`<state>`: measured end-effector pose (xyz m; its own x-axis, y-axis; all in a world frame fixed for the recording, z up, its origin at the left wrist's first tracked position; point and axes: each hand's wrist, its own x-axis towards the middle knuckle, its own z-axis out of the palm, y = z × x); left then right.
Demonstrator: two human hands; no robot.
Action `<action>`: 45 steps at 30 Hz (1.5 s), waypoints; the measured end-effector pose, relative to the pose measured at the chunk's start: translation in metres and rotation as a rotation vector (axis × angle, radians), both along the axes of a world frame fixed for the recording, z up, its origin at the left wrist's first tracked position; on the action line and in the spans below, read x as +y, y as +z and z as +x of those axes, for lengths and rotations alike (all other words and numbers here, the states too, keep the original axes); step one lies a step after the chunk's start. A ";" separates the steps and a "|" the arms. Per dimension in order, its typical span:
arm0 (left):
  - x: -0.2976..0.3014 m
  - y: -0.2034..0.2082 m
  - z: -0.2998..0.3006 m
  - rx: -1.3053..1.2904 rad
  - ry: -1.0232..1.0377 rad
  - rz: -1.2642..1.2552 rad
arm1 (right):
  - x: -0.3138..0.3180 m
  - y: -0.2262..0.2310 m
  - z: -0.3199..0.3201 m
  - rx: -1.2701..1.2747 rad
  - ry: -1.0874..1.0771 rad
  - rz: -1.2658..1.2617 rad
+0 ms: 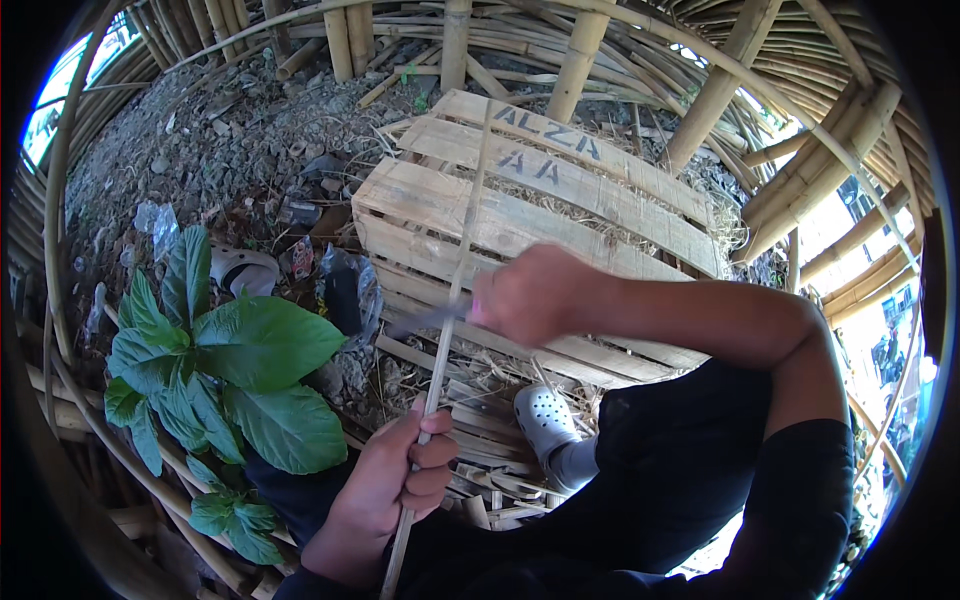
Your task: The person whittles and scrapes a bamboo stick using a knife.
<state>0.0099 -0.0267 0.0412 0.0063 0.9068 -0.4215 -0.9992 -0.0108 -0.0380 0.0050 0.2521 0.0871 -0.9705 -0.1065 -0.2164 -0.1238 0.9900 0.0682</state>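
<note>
A long, thin bamboo strip (468,225) runs from my lap up over the wooden crate, its far end near the crate's back edge. My left hand (385,478) is wrapped round its lower part, close to my body. In my right hand (545,296), closed in a fist, is a knife (418,321) with a dark blade that points left and crosses the strip above my left hand. A bit of pink shows at the fist, perhaps the handle; most of the grip is hidden by my fingers. Where exactly the blade's edge meets the strip, I cannot tell.
A slatted wooden crate (420,190) with straw inside stands ahead. Broad green leaves (265,345) rise at the left. Bamboo posts (578,60) and bent strips surround the place. Rubble and plastic litter cover the ground; split bamboo pieces lie near my light clog (545,420).
</note>
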 end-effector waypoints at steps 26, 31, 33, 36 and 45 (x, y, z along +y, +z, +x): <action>-0.003 0.001 0.001 -0.048 0.010 0.035 | 0.019 0.006 -0.015 -0.093 0.025 0.107; 0.002 0.005 -0.001 -0.131 0.038 0.008 | 0.042 0.017 -0.025 0.020 0.050 0.135; 0.002 0.001 -0.001 -0.076 0.043 -0.001 | 0.031 0.008 -0.031 -0.017 -0.044 0.172; 0.004 0.004 -0.003 -0.111 0.063 0.015 | 0.024 -0.004 -0.029 0.024 0.109 0.112; -0.002 -0.003 -0.007 0.023 -0.024 0.051 | 0.013 0.022 -0.033 -0.017 -0.011 0.186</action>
